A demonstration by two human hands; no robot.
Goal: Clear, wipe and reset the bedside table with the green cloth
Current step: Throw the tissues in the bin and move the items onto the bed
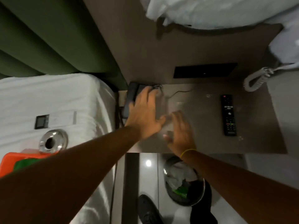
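Head view: both hands reach over the brown bench (pixel 252 143), the left hand (pixel 144 113) spread flat and covering most of a dark telephone (pixel 130 98) at the back-left corner. The right hand (pixel 181 131), motion-blurred, hovers open and empty near a remote (pixel 228 114). Green cloth (pixel 24 164) shows only partly, in an orange tub (pixel 9 160) cut off behind the left arm.

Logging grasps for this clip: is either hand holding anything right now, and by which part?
Left hand lies on the dark phone at the table's left edge; grip unclear. Right hand is blurred, apparently empty.
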